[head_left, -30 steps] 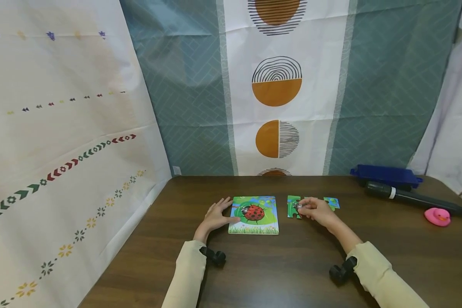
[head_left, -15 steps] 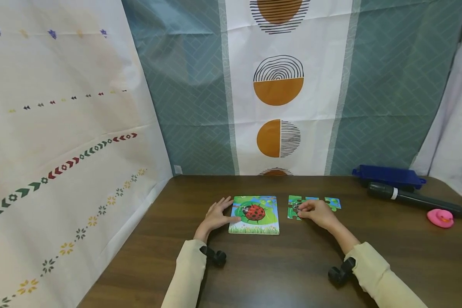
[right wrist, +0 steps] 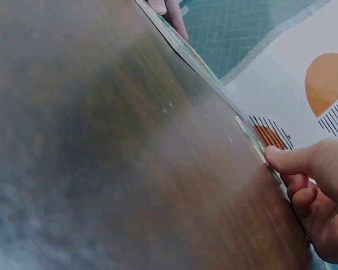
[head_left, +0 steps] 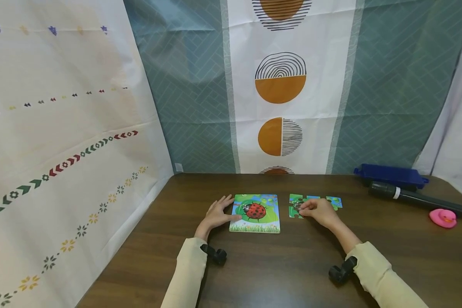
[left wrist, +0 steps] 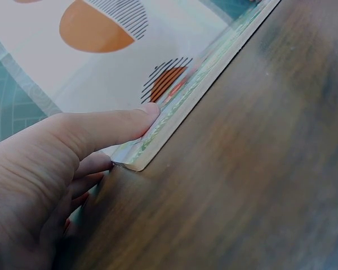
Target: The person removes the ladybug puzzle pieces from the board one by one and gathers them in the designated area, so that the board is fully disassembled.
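Observation:
A flat square board [head_left: 259, 227] with a ladybug picture lies on the brown table. My left hand [head_left: 215, 215] is at its left side, thumb resting on the top face and the other fingers along the edge. In the left wrist view the thumb [left wrist: 115, 125] touches the board near its corner. Right of the board, my right hand [head_left: 322, 213] pinches a puzzle piece [head_left: 294, 211] low at the table, by other jigsaw pieces. A blue piece [head_left: 313, 197] shows behind the fingers and a blue-green one [head_left: 335, 202] beyond them; the hand hides part of the group.
On the right lie a dark blue tray-like object [head_left: 390, 174], a long black tapered object with a white band [head_left: 427, 199] and a pink rubber duck [head_left: 442, 217]. Patterned cloths hang behind the table [head_left: 269, 269] and at its left.
My right hand has shifted slightly at the pieces, so more of the blue piece behind it shows. The left hand stays on the board. The head view has tilted a little.

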The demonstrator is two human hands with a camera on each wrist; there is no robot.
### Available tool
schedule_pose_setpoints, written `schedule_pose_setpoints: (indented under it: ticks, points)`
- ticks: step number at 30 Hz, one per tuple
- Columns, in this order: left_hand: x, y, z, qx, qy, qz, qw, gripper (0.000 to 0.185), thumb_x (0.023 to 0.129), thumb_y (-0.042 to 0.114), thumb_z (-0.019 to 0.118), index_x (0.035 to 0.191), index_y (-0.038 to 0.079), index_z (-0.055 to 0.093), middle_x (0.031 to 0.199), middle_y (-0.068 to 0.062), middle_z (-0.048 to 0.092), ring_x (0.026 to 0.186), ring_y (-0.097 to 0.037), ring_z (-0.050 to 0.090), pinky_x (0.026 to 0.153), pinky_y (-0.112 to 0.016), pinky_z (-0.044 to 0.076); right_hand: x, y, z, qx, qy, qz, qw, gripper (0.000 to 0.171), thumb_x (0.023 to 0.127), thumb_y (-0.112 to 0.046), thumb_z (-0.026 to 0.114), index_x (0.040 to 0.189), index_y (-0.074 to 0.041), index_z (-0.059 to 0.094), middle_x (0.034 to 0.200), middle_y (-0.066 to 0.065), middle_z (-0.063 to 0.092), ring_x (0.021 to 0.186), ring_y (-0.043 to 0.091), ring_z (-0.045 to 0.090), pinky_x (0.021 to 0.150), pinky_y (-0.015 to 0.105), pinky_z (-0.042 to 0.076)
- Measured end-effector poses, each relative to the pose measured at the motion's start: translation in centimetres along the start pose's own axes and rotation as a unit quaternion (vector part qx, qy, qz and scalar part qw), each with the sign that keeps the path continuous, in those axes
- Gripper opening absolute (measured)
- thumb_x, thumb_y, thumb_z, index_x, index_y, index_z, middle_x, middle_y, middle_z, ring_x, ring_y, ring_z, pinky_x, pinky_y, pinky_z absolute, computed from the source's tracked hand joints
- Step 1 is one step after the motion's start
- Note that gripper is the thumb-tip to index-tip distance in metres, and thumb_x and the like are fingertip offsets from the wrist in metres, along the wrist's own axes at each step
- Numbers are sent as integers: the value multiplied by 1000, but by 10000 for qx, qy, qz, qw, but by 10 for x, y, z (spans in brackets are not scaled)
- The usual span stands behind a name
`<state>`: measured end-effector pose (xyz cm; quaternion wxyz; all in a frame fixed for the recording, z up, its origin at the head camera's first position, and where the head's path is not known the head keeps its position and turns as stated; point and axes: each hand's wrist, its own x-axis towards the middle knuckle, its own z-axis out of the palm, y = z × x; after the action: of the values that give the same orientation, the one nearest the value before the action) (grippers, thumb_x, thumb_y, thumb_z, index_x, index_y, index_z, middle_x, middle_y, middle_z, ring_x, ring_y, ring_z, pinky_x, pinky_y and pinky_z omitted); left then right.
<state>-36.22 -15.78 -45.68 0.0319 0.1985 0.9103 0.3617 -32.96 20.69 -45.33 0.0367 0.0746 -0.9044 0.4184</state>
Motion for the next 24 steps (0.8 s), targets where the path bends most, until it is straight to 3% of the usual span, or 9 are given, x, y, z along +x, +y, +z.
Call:
schedule_pose_setpoints:
  ticks: [9, 17, 24]
  points:
    - [2, 1, 0, 71, -22, -40, 10000, 81, 83, 37, 75, 150, 9, 40, 162, -9, 28, 152, -32, 17, 125, -54, 8, 0, -1, -1, 171, 6, 144, 9997, 21, 89, -18, 70, 100, 1, 72, 86, 9, 74, 78, 17, 65, 69, 28, 51]
    - [-4, -2, 0, -142, 115, 309, 9994, 90, 80, 57, 72, 148, 6, 43, 160, -13, 31, 151, -36, 18, 124, -56, 6, 0, -8, -3, 779, -88, 305, 9965, 32, 92, -23, 69, 110, 3, 67, 93, 9, 72, 83, 16, 65, 75, 27, 53]
    - [1, -1, 1, -15, 7, 36, 10000, 83, 82, 41, 75, 149, 6, 40, 162, -11, 27, 152, -35, 17, 125, -56, 7, 3, -25, -1, 1160, -152, 274, 9927, 43, 95, -28, 64, 124, 4, 59, 114, 22, 64, 83, 18, 63, 73, 29, 52]
